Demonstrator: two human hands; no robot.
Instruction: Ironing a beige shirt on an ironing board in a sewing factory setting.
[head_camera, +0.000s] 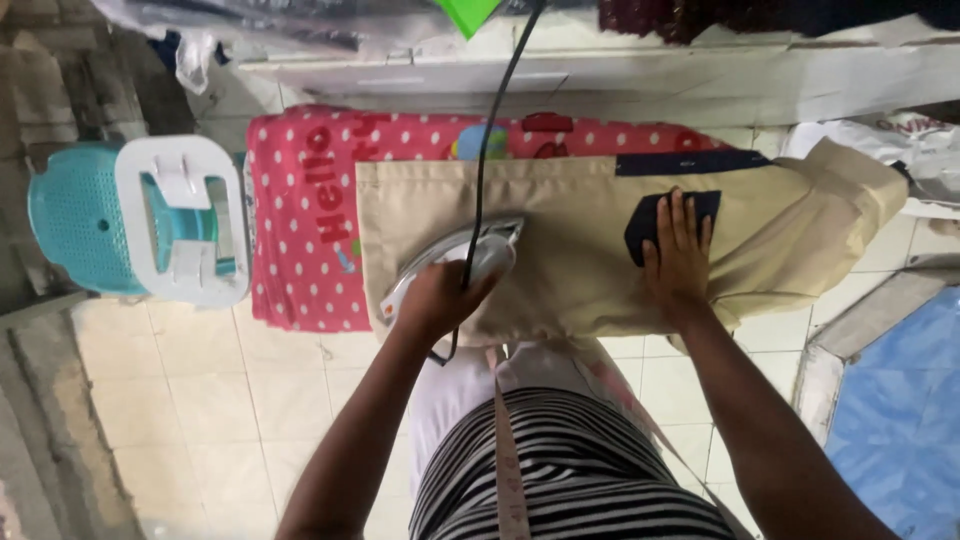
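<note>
A beige garment (580, 250) with a dark navy pocket (640, 225) and navy trim lies spread over an ironing board covered in pink polka-dot cloth (300, 220). My left hand (435, 295) grips the handle of a white clothes iron (465, 255) that rests on the garment's left part. The iron's black cord (492, 120) runs up and away. My right hand (678, 255) lies flat, fingers spread, on the navy pocket and presses the cloth down.
A white plastic stool (180, 220) and a teal basket (70, 215) stand left of the board. A white shelf edge (600, 70) runs behind it. Pale floor tiles (200, 400) lie below, a blue sheet (900, 400) at the right. A measuring tape (508, 460) hangs down my striped top.
</note>
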